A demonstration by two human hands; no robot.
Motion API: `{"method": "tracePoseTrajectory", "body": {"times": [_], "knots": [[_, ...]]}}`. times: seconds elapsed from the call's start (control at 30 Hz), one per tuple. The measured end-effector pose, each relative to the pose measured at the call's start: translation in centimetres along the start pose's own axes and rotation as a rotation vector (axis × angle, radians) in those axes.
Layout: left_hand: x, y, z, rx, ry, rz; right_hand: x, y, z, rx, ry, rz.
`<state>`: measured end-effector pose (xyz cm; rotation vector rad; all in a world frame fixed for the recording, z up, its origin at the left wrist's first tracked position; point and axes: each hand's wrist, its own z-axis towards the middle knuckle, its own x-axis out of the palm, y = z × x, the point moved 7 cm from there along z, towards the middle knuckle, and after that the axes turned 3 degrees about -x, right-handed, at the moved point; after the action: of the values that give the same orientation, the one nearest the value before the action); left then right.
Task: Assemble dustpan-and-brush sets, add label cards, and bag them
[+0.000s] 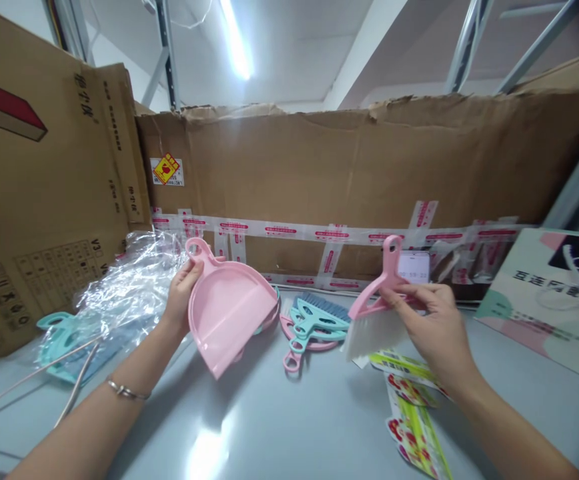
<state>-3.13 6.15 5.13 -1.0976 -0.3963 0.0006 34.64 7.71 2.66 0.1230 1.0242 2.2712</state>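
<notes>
My left hand (182, 293) grips a pink dustpan (232, 303) by its left side near the ringed handle, holding it up with its inside facing me. To the right, my right hand (427, 320) is closed on a pink hand brush (377, 303), its white bristles pointing down. Between them on the table lies a teal brush (317, 327) with grey-blue bristles, on top of another pink piece (292, 362). Part of a teal rim shows behind the held dustpan. Several bright green and red printed cards (414, 427) lie below my right hand.
Clear plastic bags (134, 280) and a teal dustpan (59, 347) lie at the left, near thin cords (77, 383). Cardboard (289, 173) walls the back and left. A phone (414, 267) stands behind the brush. A printed board (544, 300) leans at the right.
</notes>
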Motion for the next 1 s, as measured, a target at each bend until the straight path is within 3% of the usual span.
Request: {"method": "tracePoseTrajectory", "body": {"times": [0.23,0.37,0.47,0.53,0.67,0.8,1.0], "knots": [[0.6,1.8,0.2,-0.194,0.106,-0.039,1.0,0.9,-1.2,-0.121,0.037,0.003],[1.1,3.1,-0.5,-0.343,0.141,0.007,-0.4,3.5,-2.0,-0.348,-0.110,-0.103],[1.4,3.1,-0.8,-0.351,0.165,0.034,-1.1,5.6,-2.8,-0.527,-0.176,-0.208],[1.5,2.3,-0.8,-0.303,0.170,0.010,-1.0,6.3,-3.0,-0.579,-0.146,-0.194],[1.8,0.8,-1.4,-0.237,0.180,0.003,-0.3,5.6,-2.7,-0.477,-0.013,-0.014],[3.5,2.1,-2.7,-0.280,0.271,0.186,0.6,5.0,-2.9,-0.422,0.072,0.018],[8.4,4.6,-4.6,-0.239,0.511,0.434,0.0,3.4,-2.1,-0.163,-0.020,0.262]]}}
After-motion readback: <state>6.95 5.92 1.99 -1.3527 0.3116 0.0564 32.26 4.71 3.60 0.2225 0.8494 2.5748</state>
